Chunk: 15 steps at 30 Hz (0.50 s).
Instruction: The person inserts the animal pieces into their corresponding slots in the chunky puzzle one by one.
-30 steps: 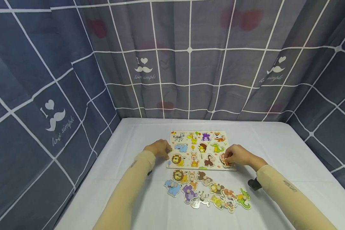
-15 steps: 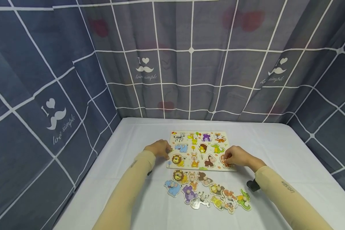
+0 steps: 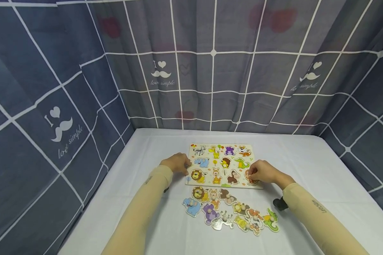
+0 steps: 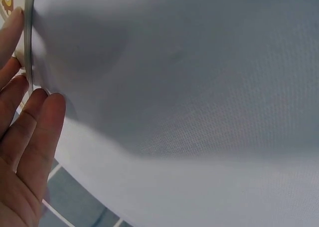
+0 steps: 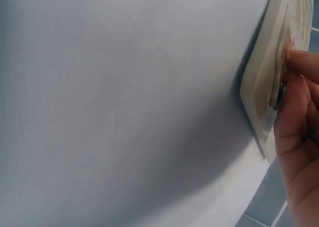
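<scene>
A wooden animal puzzle board (image 3: 208, 173) lies flat on the table, with printed animal pictures in rows. My left hand (image 3: 177, 163) rests at its left edge, its fairly straight fingers (image 4: 50, 117) touching the rim in the left wrist view. At the lower right corner, my right hand (image 3: 264, 171) pinches an orange-brown animal puzzle piece (image 3: 248, 178) between thumb and fingertips. That piece lies over the matching corner picture, and the fingers partly cover it. In the right wrist view, the piece (image 5: 277, 82) sits very close to the board's surface; whether it is fully seated cannot be seen.
Several loose knobbed pieces lie before the board, among them an elephant (image 3: 191, 207), a lion (image 3: 198, 193), a purple hippo (image 3: 210, 213), a zebra (image 3: 223, 221) and a crocodile (image 3: 270, 219). Some overlap. Checked curtains (image 3: 194, 78) enclose the white-covered table (image 3: 293, 152).
The orange-brown piece has turned or settled slightly over its corner picture under the right hand. The left hand keeps its place. The head view has shifted a little.
</scene>
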Each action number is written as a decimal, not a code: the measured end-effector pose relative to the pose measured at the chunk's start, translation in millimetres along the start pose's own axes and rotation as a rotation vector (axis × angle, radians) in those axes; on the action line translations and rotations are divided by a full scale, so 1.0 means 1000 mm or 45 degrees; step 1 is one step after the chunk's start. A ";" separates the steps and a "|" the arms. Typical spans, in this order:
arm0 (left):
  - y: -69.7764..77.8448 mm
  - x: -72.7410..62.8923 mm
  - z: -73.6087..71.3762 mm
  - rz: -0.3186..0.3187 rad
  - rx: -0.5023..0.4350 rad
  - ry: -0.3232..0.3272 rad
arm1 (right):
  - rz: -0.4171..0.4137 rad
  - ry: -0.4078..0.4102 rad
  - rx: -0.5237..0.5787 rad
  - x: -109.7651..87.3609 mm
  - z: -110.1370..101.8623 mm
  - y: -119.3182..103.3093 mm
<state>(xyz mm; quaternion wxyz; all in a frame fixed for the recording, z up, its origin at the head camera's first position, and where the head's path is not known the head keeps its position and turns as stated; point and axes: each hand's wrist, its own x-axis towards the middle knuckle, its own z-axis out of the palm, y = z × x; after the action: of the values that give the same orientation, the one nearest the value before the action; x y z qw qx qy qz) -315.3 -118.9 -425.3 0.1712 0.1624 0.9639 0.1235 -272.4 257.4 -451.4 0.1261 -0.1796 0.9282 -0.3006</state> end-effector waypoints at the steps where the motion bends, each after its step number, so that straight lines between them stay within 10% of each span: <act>1: 0.000 0.000 0.000 -0.001 -0.002 0.000 | 0.010 0.001 0.005 0.000 0.000 0.000; 15: 0.001 0.001 -0.001 -0.017 -0.019 -0.012 | 0.025 0.044 -0.001 -0.005 0.003 0.000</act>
<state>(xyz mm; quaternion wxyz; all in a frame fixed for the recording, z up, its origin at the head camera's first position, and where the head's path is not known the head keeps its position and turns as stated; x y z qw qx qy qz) -316.3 -117.7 -424.3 0.1778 0.1554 0.9632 0.1287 -266.3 257.7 -452.8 0.1129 -0.1654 0.9321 -0.3020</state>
